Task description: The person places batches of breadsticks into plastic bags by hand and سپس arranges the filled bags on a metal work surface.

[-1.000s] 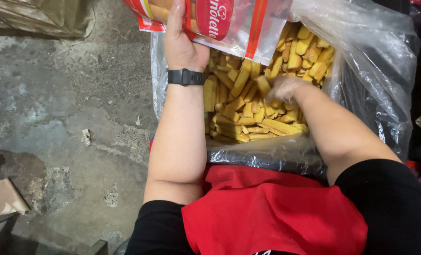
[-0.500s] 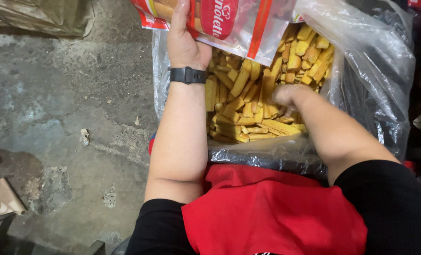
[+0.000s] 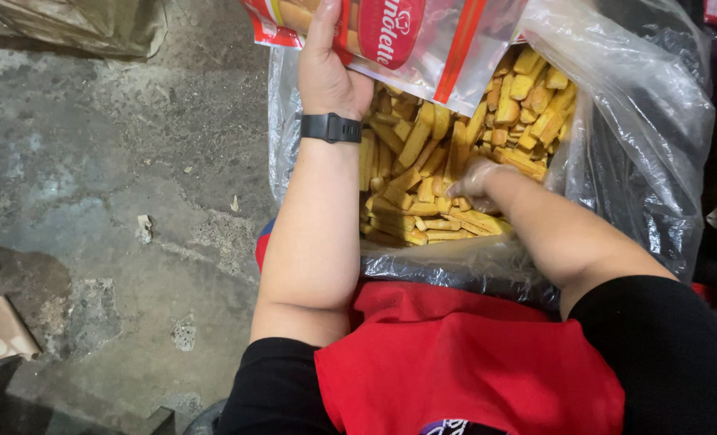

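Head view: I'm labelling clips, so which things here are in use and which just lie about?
In use: left hand holding the red-and-clear pouch; gloved right hand in the yellow sticks; big clear bag.
Lying about: cardboard scrap; brown bag.

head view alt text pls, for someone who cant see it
Seen from above, a person's right hand, in a thin clear glove, digs into a large clear plastic bag full of yellow stick-shaped snacks. Their left hand, a black watch on its wrist, holds a red and clear packet over the bag. Grey concrete floor lies to the left.
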